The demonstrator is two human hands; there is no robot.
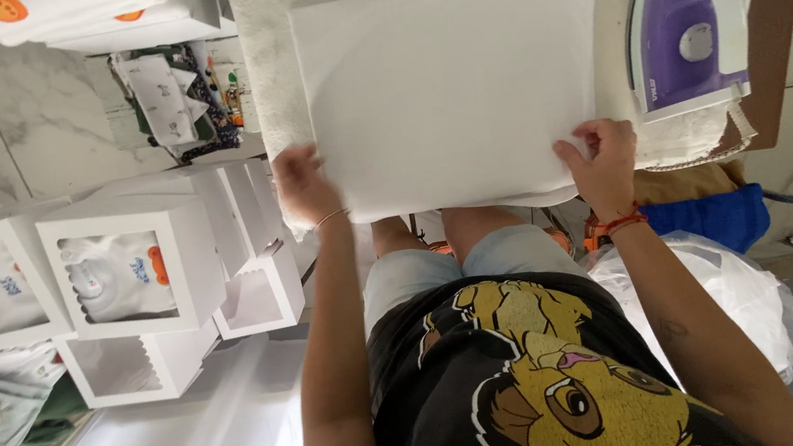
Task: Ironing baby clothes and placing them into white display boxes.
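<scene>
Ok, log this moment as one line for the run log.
left hand: on near-left edge of white folded cloth | right hand: pinching near-right edge | purple iron: resting right of cloth, untouched | white window boxes: at left

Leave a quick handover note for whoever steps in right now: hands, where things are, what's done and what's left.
Left hand rests on the near left corner of the folded white cloth; right hand pinches its near right edge. The cloth lies flat and squared on the padded board. The purple iron rests to the right, untouched. White window boxes are stacked on the left, some filled. Nothing shows whether pressing is done.
</scene>
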